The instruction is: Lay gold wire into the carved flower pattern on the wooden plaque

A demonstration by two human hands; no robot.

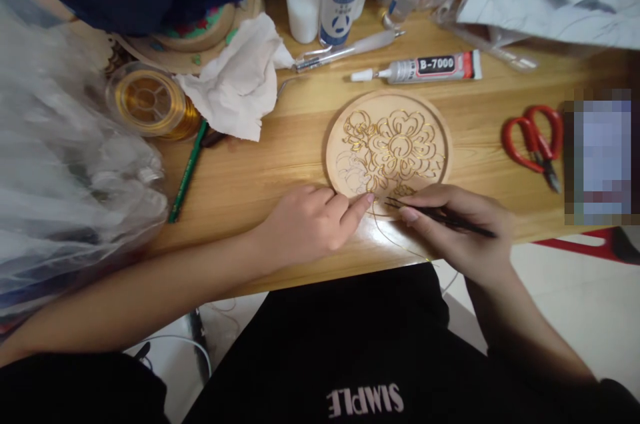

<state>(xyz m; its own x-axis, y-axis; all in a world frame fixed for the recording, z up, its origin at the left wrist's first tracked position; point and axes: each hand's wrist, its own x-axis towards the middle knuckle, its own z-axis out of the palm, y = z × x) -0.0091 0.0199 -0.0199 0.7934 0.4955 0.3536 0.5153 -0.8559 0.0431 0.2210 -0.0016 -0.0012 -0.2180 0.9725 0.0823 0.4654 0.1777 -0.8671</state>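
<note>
A round wooden plate (330,156) lies on the table, bearing a flower pattern (401,144) of bent gold wire and, at lower left, bare drawn lines. My left hand (313,224) rests at the plate's near edge with its fingers curled. Its index fingertip presses on a gold wire (395,241), whose loose end trails over the table edge; the thumb is hidden. Black tweezers (457,219) are pinched between thumb and fingers of my right hand (467,227). Their tips hover over or touch the plate's near part, just right of my left fingertip; I cannot tell which.
Behind the plate lie a B-7000 glue tube (435,67) and a clear pen-like tool (355,47), with bottles (343,4) beyond. Red-handled cutters (535,141) are at right. A wire spool (150,104), crumpled tissue (240,81), green pencil (187,174) and plastic bag (70,151) occupy the left.
</note>
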